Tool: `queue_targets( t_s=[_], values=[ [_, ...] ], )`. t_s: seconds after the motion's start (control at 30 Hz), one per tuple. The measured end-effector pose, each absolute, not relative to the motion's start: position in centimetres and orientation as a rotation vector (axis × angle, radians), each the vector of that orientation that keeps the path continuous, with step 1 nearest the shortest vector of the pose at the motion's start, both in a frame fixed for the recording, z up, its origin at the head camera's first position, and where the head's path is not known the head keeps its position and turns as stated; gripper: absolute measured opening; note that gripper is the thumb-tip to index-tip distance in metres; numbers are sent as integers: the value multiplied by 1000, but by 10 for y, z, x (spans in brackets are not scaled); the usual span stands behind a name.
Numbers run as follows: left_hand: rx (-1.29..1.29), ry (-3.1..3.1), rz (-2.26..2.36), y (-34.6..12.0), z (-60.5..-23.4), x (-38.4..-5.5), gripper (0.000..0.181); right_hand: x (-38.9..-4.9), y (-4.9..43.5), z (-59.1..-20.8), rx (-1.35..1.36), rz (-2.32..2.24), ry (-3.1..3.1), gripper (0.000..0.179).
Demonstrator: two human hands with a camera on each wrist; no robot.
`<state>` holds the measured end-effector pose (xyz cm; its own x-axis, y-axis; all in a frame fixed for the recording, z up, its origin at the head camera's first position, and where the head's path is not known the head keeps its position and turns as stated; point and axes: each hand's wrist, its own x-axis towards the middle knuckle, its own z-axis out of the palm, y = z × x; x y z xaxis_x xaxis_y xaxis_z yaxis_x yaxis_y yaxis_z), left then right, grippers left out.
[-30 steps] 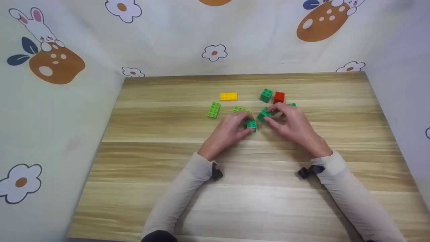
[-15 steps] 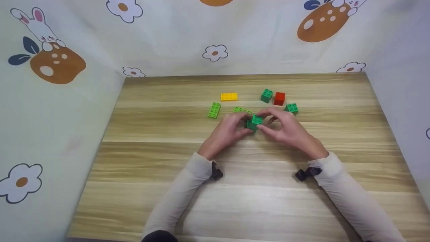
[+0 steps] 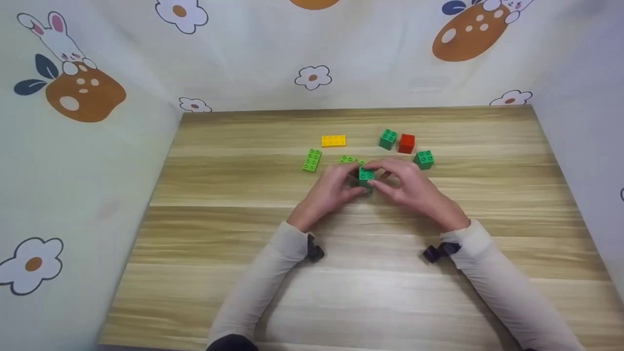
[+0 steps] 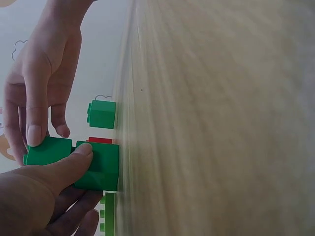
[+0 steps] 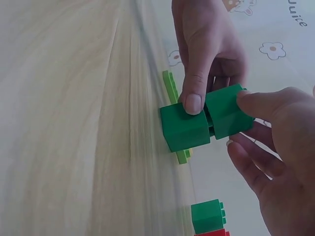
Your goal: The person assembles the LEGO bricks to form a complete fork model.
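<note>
My left hand (image 3: pixel 329 187) pinches a green brick (image 5: pixel 186 129) low over the table; whether it touches the wood I cannot tell. Directly on top of it, a second green brick (image 3: pixel 366 175) is pinched by my right hand (image 3: pixel 409 183). In both wrist views a narrow gap shows between the two bricks, and the upper one (image 4: pixel 49 151) sits slightly tilted. From the head view the lower brick is mostly hidden under the upper one. Just behind my left fingers lies a light green brick (image 3: pixel 351 160), partly covered.
Beyond the hands are a yellow brick (image 3: pixel 333 141), another light green brick (image 3: pixel 312 160), a green brick (image 3: pixel 388 139) and a red brick (image 3: pixel 406 144). Another green brick (image 3: pixel 423 159) stands right of my right hand. A patterned cloth wall (image 3: pixel 253 63) borders the wooden table (image 3: pixel 219 234).
My right hand has moved left, bringing its green brick from beside the left hand's brick to on top of it. The left hand has stayed in place.
</note>
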<state>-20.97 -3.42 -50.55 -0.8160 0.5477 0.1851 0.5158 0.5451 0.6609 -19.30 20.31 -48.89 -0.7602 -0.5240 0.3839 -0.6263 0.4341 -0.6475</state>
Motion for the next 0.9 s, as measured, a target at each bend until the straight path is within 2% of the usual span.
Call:
queue_targets(
  t_s=[0.9],
  values=[
    [844, 2721, 1142, -33, -506, -207, 35, -193, 204, -487, 1002, 1246, -2602, 31]
  ],
)
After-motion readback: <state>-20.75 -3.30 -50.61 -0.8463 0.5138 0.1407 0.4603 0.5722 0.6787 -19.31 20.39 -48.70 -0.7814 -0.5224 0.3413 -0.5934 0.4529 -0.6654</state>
